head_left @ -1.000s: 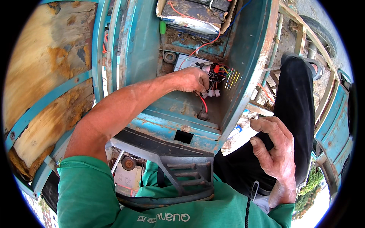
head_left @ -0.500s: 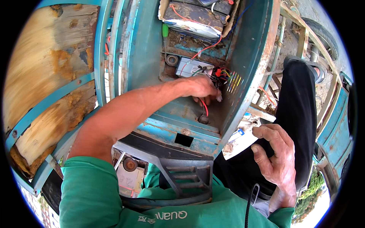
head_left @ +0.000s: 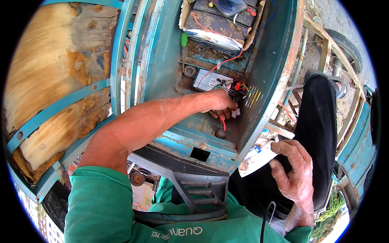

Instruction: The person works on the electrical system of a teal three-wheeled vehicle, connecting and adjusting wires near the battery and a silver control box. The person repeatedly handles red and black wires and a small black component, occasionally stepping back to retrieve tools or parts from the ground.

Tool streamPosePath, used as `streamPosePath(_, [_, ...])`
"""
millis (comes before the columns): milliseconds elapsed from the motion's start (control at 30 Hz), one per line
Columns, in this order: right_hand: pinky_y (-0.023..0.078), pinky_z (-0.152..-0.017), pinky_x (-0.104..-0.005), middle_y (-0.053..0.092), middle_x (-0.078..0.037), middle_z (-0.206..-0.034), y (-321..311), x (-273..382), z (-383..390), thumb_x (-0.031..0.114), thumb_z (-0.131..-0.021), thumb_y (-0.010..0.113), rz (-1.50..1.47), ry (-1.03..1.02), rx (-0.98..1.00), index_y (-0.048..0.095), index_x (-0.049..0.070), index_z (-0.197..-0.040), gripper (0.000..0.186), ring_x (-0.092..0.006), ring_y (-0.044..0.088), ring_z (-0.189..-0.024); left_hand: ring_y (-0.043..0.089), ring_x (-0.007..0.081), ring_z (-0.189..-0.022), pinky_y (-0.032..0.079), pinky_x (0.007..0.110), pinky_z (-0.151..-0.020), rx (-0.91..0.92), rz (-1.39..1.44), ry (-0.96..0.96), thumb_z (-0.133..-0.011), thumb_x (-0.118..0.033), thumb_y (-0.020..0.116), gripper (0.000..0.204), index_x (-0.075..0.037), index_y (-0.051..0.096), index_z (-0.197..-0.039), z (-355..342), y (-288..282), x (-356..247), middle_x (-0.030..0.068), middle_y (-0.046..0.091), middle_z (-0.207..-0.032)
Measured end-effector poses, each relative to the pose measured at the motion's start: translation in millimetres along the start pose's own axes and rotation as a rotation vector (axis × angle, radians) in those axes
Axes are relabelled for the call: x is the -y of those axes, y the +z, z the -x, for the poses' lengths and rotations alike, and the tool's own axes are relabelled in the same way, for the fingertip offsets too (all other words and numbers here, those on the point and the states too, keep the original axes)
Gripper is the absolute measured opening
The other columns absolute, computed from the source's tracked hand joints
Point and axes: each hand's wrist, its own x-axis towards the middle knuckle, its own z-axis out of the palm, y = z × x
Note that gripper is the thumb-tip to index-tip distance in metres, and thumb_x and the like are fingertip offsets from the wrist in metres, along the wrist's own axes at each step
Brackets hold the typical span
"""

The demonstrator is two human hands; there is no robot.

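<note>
My left hand [head_left: 220, 101] reaches into the blue metal compartment with its fingers closed on wires. A small white plug connector [head_left: 236, 113] shows just beside its fingertips; whether the fingers touch it I cannot tell. Below the hand, a red cable [head_left: 223, 124] runs down to a dark round fitting [head_left: 220, 134]. Just beyond the hand lies a silver finned controller box [head_left: 211, 79], with a tangle of thin wires and a red connector [head_left: 238, 86] at its right end. Above my dark-trousered leg, my right hand [head_left: 293, 171] is empty, its fingers bent and apart from the thumb.
Dirty batteries [head_left: 221, 24] sit in a torn carton, with a phone-like dark slab [head_left: 229, 5] on top. A green-handled tool [head_left: 184, 39] leans by the left wall. The compartment's rusty right rim [head_left: 285, 77] stands between my hands. A worn wooden panel [head_left: 60, 52] is at left.
The view has shifted slightly, moving the compartment right and down in the picture. The white plug shows more clearly by my left fingers, which remain among the wires. My right hand stays nearly still.
</note>
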Motion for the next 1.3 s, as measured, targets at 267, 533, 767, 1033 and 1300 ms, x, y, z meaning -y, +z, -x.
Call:
streamPosePath(267, [0.054, -0.077, -0.0410, 0.066, -0.018, -0.098, 2.4, -0.6, -1.0, -0.001, -0.074, 0.071, 0.009, -0.011, 0.002, 0.064, 0.000, -0.109, 0.036, -0.0351, 0.066, -0.087, 0.067, 0.0168, -0.060, 0.054, 0.029, -0.057, -0.002, 0.013, -0.021, -0.090, -0.023, 0.067, 0.021, -0.004, 0.074, -0.094, -6.4, 8.5, 1.5, 0.0080, 0.072, -0.083])
streamPosePath(533, [0.054, -0.077, -0.0416, 0.066, -0.019, -0.098, 2.2, -0.8, 0.5, 0.000, -0.074, 0.072, 0.014, -0.004, 0.000, 0.064, 0.000, -0.109, 0.035, -0.0360, 0.066, -0.088, 0.069, 0.0161, -0.064, 0.052, 0.029, -0.058, -0.063, 0.009, -0.023, -0.086, -0.019, 0.061, 0.017, -0.003, 0.069, -0.083, 5.7, -7.1, -5.8, 0.0095, 0.071, -0.080])
streamPosePath(767, [0.054, -0.077, -0.0415, 0.066, -0.019, -0.099, 0.4, -0.6, 5.3, 0.000, -0.074, 0.072, 0.023, -0.002, 0.012, 0.064, 0.000, -0.108, 0.035, -0.0364, 0.066, -0.088, 0.069, 0.0163, -0.068, 0.051, 0.029, -0.062, -0.006, -0.013, 0.122, -0.086, -0.017, 0.059, 0.019, -0.001, 0.062, -0.094, 26.0, -31.8, -5.0, 0.0096, 0.067, -0.084])
streamPosePath(1033, [0.053, -0.076, -0.0417, 0.066, -0.018, -0.099, -1.6, -1.4, 7.0, 0.001, -0.074, 0.073, 0.028, -0.007, 0.010, 0.064, 0.001, -0.109, 0.036, -0.0366, 0.065, -0.088, 0.071, 0.0173, -0.074, 0.052, 0.030, -0.066, -0.043, -0.177, 0.114, -0.092, -0.020, 0.058, 0.025, 0.000, 0.066, -0.104, 17.6, -27.3, 1.5, 0.0087, 0.069, -0.090])
streamPosePath(1300, [0.053, -0.076, -0.0421, 0.066, -0.018, -0.099, -0.1, -2.3, 8.3, 0.001, -0.074, 0.073, 0.021, -0.003, 0.009, 0.064, 0.000, -0.109, 0.036, -0.0363, 0.065, -0.087, 0.069, 0.0321, -0.089, 0.054, 0.041, -0.082, -0.381, -0.492, 0.194, -0.088, -0.017, 0.056, 0.025, 0.000, 0.070, -0.099, 35.5, -76.8, 25.3, 0.0183, 0.071, -0.099])
